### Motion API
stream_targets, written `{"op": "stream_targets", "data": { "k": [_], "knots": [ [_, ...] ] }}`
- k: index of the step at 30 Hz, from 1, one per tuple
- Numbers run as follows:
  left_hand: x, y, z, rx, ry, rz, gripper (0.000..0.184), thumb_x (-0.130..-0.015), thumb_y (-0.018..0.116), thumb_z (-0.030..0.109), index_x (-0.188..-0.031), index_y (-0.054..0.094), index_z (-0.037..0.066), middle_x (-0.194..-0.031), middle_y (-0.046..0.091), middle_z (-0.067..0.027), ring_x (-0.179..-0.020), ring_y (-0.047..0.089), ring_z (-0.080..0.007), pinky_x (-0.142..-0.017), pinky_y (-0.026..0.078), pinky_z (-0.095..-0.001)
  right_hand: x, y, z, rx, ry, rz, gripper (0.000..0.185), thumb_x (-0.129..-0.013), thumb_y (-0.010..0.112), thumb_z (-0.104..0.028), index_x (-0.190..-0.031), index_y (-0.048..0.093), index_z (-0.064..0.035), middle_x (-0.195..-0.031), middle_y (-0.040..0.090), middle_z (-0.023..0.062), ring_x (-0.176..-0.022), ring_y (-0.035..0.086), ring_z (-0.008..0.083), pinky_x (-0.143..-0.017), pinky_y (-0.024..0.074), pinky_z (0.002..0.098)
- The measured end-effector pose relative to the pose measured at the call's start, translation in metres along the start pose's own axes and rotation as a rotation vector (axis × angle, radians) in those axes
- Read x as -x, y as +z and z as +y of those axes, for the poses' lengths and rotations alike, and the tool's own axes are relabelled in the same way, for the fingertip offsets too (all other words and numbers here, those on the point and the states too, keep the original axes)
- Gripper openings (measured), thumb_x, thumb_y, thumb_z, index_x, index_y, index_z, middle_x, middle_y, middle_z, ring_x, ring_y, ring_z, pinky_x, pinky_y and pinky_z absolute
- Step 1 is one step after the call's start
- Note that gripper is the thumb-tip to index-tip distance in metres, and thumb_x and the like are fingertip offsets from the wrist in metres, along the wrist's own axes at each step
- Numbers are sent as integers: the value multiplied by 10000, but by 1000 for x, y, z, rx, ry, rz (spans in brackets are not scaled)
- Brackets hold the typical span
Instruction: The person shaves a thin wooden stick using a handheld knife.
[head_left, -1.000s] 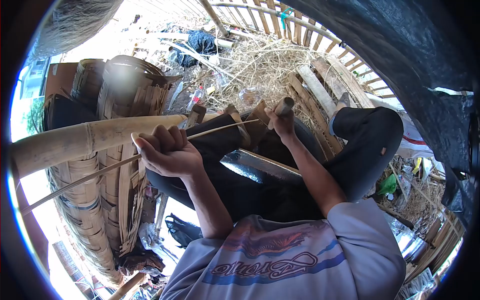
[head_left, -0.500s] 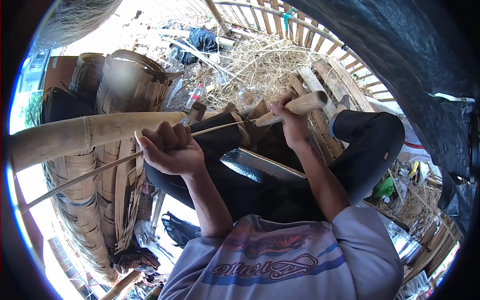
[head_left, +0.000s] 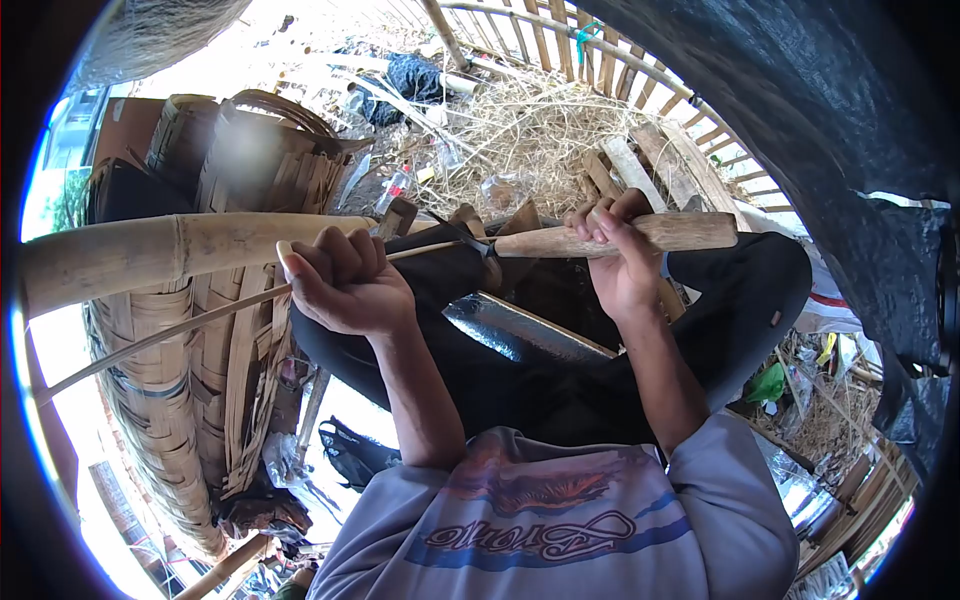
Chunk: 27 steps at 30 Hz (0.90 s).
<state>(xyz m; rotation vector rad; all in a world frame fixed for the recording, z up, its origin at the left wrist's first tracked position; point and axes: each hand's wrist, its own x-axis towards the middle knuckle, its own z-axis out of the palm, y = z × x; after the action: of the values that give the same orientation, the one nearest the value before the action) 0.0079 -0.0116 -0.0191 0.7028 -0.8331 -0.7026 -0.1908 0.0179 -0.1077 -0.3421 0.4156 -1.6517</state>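
My left hand (head_left: 352,285) is closed around a long thin bamboo strip (head_left: 165,348), which runs from the lower left past my fist toward the knife. In my right hand (head_left: 622,255) is a knife (head_left: 690,232), gripped by its long, thick wooden handle. The knife's narrow dark blade points left and meets or crosses the strip's right end; whether they touch I cannot tell. Both hands are above my crossed legs in dark trousers (head_left: 740,290). On my lap lies a shiny flat piece (head_left: 520,332) with a pale edge.
A thick bamboo pole (head_left: 120,262) extends in from the left, beside my left hand. Under it stand rolled woven bamboo mats (head_left: 165,430). Straw (head_left: 545,125), a plastic bottle (head_left: 396,187) and wooden planks (head_left: 690,165) lie ahead. Dark sheeting (head_left: 800,110) hangs at right.
My right hand has moved slightly right, and the knife handle has swung from slanting upward to nearly level. My left hand stays nearly in place with the bamboo strip.
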Motion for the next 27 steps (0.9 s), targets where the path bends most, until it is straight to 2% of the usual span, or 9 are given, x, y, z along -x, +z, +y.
{"op": "stream_targets", "data": {
  "k": [1, 4, 8, 9, 13, 15, 16, 18, 27],
  "knots": [
    [0, -1, 0, -1, 2, 0, 436, -966, 387, 296, -606, 186, 156, -507, 154, 44, -419, 80, -46, -366, 88, -233, 0, -5, 5, -2, 1, -1, 201, -774, 675, -17, -780, 486, -86, -735, 516, 8, -687, 505, 97, -684, 406, 252],
    [1, 0, -2, -21, 22, -50, 438, -966, 389, 289, -603, 185, 152, -507, 154, 43, -416, 85, -49, -366, 88, -237, -2, -14, 16, 823, 131, 114, 170, -772, 617, -4, -777, 466, -83, -730, 503, 31, -693, 484, 139, -743, 411, 318],
    [-2, -1, -1, -23, 14, -51, 452, -965, 394, 284, -594, 176, 148, -505, 149, 44, -413, 95, -52, -366, 88, -241, -4, -16, 13, -2, 19, 2, 173, -769, 647, -2, -764, 494, -83, -753, 559, 40, -716, 553, 110, -709, 451, 278],
    [0, -1, 0, 0, -2, -17, 454, -965, 396, 283, -592, 176, 146, -505, 146, 44, -414, 97, -52, -366, 88, -240, -2, -21, 18, -1, 27, 6, 173, -769, 647, -2, -764, 494, -83, -753, 559, 40, -716, 553, 110, -709, 451, 278],
    [-2, -3, -4, 56, 1, -36, 434, -960, 416, 268, -601, 203, 145, -509, 149, 48, -422, 90, -51, -374, 82, -241, -4, -81, 70, 585, 60, 95, 105, -765, 632, -45, -729, 536, -65, -771, 606, 64, -728, 594, 138, -666, 467, 287],
    [0, -2, -5, 37, 0, -34, 431, -958, 421, 267, -603, 208, 146, -512, 154, 47, -425, 93, -51, -376, 83, -241, -10, -120, 95, 1325, -59, -64, 115, -723, 665, -82, -734, 555, -49, -670, 590, 44, -618, 579, 135, -580, 451, 283],
    [-3, -1, -5, 7, 1, -27, 428, -956, 427, 266, -605, 213, 147, -514, 160, 47, -429, 96, -51, -378, 85, -240, -16, -124, 94, 1321, -73, -69, 115, -723, 665, -82, -734, 555, -49, -670, 590, 44, -618, 579, 135, -580, 451, 283],
    [-3, 1, -2, -15, -7, -27, 438, -959, 414, 283, -603, 194, 151, -518, 153, 42, -433, 99, -58, -383, 84, -242, -17, -134, 91, 1004, 128, 430, 108, -690, 665, -88, -709, 575, -32, -633, 599, 45, -537, 567, 143, -530, 447, 290],
    [-1, 13, -4, -169, 63, -87, 405, -989, 340, 383, -683, 233, 141, -614, 258, 23, -482, 177, -68, -431, 166, -233, -29, -102, 54, 929, 45, 389, 103, -734, 635, -82, -671, 567, -36, -540, 543, 15, -538, 568, 112, -514, 428, 301]
  ]
}}
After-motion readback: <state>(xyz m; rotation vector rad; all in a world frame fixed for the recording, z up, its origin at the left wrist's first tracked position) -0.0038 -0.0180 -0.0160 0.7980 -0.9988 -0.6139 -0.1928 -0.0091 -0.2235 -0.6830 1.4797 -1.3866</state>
